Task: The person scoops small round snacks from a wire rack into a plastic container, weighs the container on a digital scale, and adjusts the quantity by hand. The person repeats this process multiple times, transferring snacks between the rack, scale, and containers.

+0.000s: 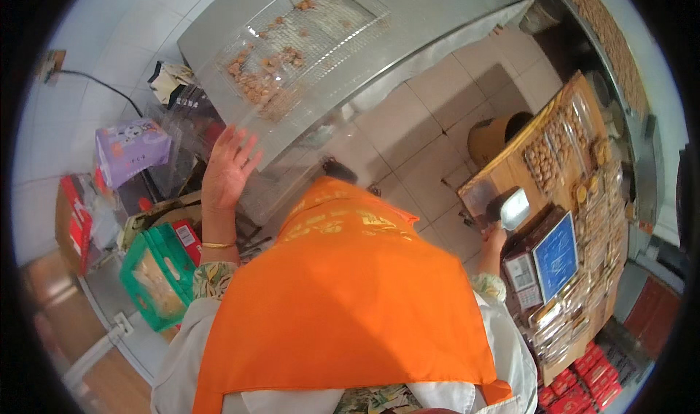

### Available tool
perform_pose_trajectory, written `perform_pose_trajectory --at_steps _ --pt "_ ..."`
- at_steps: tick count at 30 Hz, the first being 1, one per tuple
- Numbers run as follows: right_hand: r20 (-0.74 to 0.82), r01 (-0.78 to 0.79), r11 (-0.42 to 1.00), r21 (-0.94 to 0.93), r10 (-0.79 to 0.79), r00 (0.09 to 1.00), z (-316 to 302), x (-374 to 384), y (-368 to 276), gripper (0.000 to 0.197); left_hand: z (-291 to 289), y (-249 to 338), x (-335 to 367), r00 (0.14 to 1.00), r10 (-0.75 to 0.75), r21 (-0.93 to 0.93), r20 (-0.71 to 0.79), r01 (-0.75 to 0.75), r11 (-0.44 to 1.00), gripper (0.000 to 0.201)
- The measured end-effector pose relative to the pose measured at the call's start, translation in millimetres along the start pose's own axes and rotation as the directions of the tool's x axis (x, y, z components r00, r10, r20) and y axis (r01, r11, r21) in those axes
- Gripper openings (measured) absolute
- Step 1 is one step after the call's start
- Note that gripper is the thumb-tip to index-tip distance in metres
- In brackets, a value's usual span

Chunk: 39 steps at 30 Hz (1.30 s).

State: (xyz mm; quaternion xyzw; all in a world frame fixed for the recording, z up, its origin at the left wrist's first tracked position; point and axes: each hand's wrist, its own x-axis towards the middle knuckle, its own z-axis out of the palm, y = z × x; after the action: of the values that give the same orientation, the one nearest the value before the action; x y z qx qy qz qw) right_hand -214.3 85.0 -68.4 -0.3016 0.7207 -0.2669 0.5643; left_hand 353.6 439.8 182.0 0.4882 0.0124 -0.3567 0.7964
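Note:
My left hand (230, 169) is raised beside the near left corner of the steel table (419, 38), its fingers apart and nothing in it. Just beyond it, on the steel, clear plastic trays (332, 9) hold loose brown crumbly pieces (261, 82). Over at the right, my right hand (494, 237) is closed on a metal scoop (515, 210) near the left edge of a wooden table (480, 195). The scoop's handle is mostly hidden. Close to that hand stands a scale (522, 277) with a blue top plate (555, 257).
Flat clear packs of brown pieces (558, 148) cover much of the wooden table. Red boxes (583, 377) are stacked below it. A round brown bin (496, 137) stands on the tiled floor. To my left are a green basket (138, 286), a purple pack (133, 150) and a red-and-white box (75, 224).

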Motion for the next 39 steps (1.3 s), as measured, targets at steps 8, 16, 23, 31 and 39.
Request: perform_pose_trajectory --at_steps 8,16,23,31,39 --pt "0.433 0.274 0.958 -0.09 -0.21 0.876 173 -98 -117 0.032 -75 10 5 0.984 0.124 -0.115 -0.125 -0.138 0.984 0.057" --pt "0.763 0.478 0.865 0.154 -0.411 0.499 401 -196 -246 0.03 -123 25 27 0.946 0.22 -0.272 -0.237 -0.282 0.92 0.052" --pt "0.808 0.873 0.109 -0.476 -0.337 0.483 546 -157 -301 0.041 -159 37 46 0.945 0.203 -0.358 -0.256 -0.287 0.889 0.047" --pt "0.848 0.475 -0.739 -0.478 -0.247 0.47 580 -169 -332 0.042 -162 38 52 0.914 0.201 -0.339 -0.351 -0.325 0.883 0.048" --pt "0.896 0.596 -0.755 -0.275 0.023 0.443 629 -154 -340 0.041 -129 42 66 0.888 0.246 -0.365 -0.388 -0.393 0.844 0.049"
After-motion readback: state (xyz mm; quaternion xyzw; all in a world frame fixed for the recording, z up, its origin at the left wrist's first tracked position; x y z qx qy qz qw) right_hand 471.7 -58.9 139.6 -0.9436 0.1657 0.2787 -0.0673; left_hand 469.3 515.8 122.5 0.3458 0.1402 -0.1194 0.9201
